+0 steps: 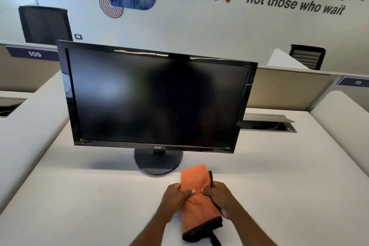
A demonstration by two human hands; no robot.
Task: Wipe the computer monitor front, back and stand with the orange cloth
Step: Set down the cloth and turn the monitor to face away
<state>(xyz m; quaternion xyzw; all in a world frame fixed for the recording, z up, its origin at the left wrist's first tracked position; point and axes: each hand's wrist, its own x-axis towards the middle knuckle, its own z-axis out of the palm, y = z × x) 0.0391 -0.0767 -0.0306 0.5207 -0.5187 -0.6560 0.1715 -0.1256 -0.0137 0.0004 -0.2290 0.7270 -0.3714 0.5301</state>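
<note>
Both hands, left hand (pixel 174 195) and right hand (pixel 221 197), hold the folded orange cloth (pixel 196 189) with curled fingers; wiping is not begun, next lift it to the monitor (pixel 155 98) front.

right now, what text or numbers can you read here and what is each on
"The future belongs to" / "not those who wait": wall, first line cut off.
"109": blue tag, left partition.
"acer": monitor, lower bezel.
Too blurred: right blue tag, monitor's top-right mark.
</note>
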